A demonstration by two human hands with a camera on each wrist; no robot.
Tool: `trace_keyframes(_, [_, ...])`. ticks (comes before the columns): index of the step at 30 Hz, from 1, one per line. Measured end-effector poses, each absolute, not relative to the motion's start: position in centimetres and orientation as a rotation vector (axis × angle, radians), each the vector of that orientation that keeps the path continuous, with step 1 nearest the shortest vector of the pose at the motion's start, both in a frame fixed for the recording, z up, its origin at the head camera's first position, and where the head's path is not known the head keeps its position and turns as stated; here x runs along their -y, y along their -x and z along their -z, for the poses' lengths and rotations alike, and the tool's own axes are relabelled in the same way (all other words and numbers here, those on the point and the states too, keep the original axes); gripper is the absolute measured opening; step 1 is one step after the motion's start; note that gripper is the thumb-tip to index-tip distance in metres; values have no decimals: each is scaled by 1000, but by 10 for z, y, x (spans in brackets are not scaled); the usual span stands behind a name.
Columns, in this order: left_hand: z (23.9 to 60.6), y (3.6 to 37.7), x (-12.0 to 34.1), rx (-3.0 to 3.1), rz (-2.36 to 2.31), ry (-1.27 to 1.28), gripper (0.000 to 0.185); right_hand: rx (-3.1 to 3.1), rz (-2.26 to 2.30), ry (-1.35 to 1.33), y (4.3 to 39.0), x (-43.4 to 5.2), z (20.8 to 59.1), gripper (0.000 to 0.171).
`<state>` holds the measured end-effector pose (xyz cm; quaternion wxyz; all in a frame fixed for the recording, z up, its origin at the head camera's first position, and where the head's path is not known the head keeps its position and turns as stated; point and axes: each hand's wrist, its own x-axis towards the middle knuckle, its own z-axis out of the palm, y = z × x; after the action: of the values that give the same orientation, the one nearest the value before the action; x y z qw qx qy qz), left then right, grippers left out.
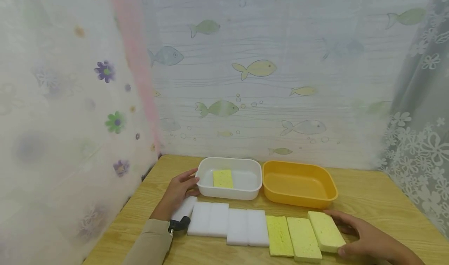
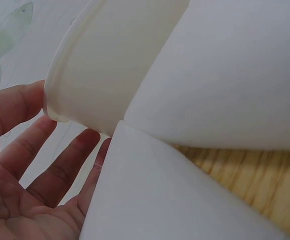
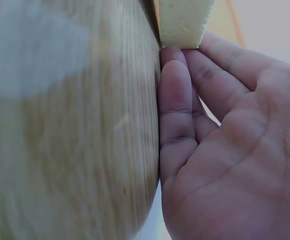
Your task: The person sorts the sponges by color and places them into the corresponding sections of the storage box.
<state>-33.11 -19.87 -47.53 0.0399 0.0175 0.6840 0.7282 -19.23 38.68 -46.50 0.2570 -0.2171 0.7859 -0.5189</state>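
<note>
My left hand (image 1: 179, 189) is at the left end of a white plastic tub (image 1: 229, 195), relaxed fingertips touching its rim and outer wall. A flat yellow sponge (image 1: 222, 178) lies inside the tub. Below that hand, a white sponge block (image 1: 185, 207) is partly hidden by the wrist. At the right end of the row, my right hand (image 1: 366, 235) holds a pale yellow sponge (image 1: 326, 232) by its ends, thumb at the near end and fingers at the far one. Beside it lie another pale yellow sponge (image 1: 303, 238) and a thinner, brighter yellow sponge (image 1: 279, 235).
An orange plastic tub (image 1: 298, 200) stands right of the white one, their rims close together. Several white sponge blocks (image 1: 208, 219) lie side by side on the wooden table (image 1: 365, 195) in front. A fish-patterned curtain (image 1: 259, 113) hangs behind, with a flowered one (image 1: 70, 121) at left.
</note>
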Motion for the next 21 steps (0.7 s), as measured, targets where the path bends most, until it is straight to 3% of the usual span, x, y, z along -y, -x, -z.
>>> trace_keyframes(21, [474, 330, 198, -2098, -2219, -79, 56, -2014, 1515, 593, 195, -389, 467, 70])
